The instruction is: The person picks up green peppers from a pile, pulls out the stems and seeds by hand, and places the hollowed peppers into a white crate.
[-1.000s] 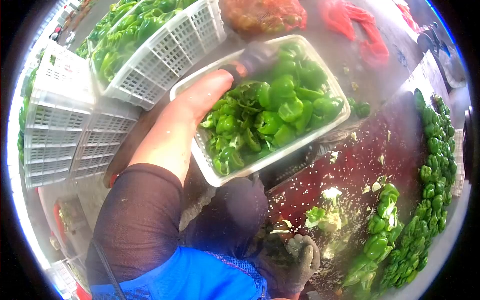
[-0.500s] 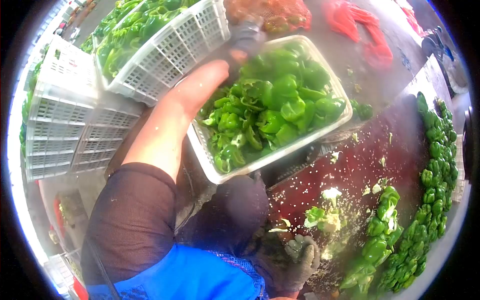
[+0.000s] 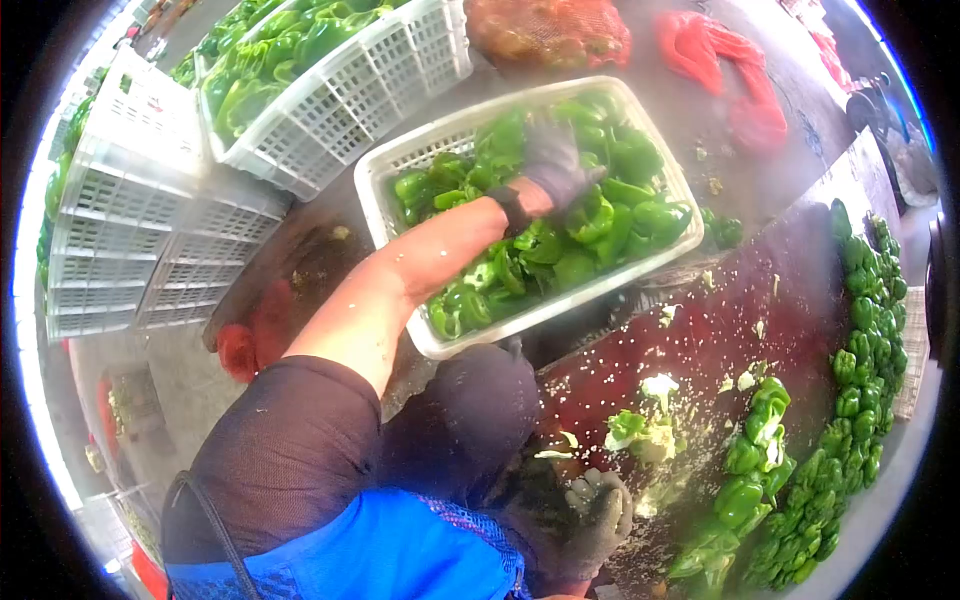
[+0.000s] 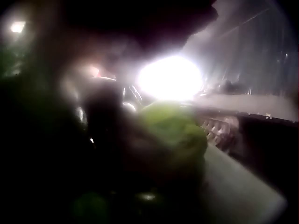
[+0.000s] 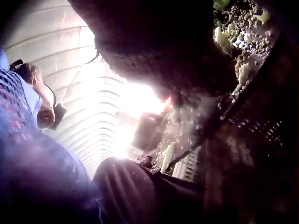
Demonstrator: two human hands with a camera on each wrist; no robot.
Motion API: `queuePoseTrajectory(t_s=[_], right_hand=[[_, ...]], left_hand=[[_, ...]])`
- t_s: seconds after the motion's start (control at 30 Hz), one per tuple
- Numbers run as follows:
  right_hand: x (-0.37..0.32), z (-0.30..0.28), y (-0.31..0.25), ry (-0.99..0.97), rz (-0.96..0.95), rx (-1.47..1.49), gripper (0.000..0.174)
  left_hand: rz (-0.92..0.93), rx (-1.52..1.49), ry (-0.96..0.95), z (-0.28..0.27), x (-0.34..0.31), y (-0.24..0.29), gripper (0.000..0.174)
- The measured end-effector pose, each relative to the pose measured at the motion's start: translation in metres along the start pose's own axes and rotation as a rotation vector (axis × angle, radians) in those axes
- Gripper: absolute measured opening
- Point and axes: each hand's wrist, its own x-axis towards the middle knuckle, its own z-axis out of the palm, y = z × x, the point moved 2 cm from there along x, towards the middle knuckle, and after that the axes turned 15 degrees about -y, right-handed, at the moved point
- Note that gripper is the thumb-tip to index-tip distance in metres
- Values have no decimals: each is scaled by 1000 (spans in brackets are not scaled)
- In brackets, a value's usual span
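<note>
In the head view, a white plastic basket [image 3: 450, 345] holds green peppers [image 3: 610, 215], some split. My gloved left hand [image 3: 555, 165] lies on the peppers inside it, fingers spread toward the far rim and partly blurred. The left wrist view is dark, with a blurred green pepper [image 4: 175, 128] close to the camera. My gloved right hand [image 3: 598, 525] rests near my knee beside the dark red surface [image 3: 700, 320], its fingers loosely curled and holding nothing. Pale pepper cores [image 3: 655, 435] lie just beyond it.
White crates [image 3: 345, 110] of peppers stand at the left, with a red net bag [image 3: 550, 32] and red plastic [image 3: 740, 85] beyond the basket. Rows of green peppers [image 3: 860, 380] line the right side. Scattered seeds and scraps cover the red surface.
My left hand moved out past the basket's far left rim, then came back right and down onto the peppers. My right hand has barely moved.
</note>
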Motion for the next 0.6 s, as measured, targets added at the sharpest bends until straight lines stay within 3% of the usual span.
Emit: queuePoseTrajectory(t_s=[0.1, 0.13, 0.23, 0.27, 0.33, 0.4, 0.53, 0.6], right_hand=[[2, 0, -15, -24, 112, 260, 34], [2, -2, -12, -29, 109, 261, 34], [0, -10, 6, -41, 101, 498, 32], [-4, -16, 10, -1, 104, 532, 31], [-14, -26, 6, 117, 107, 514, 30], [-27, -39, -13, 269, 107, 404, 30], [-47, -79, -38, 538, 102, 185, 29], [-49, -91, -33, 594, 93, 133, 29]], left_hand=[[214, -76, 138, -7, -17, -14, 86], [348, -76, -20, -17, -22, -20, 67], [466, -440, 92, -26, -33, -54, 47], [198, -331, 27, -23, -33, -68, 42], [-30, -305, 73, -18, -32, -97, 41], [53, -482, 293, -14, -29, -118, 49], [126, 21, -133, -13, -23, -104, 68], [236, -3, -80, 8, -19, -101, 65]])
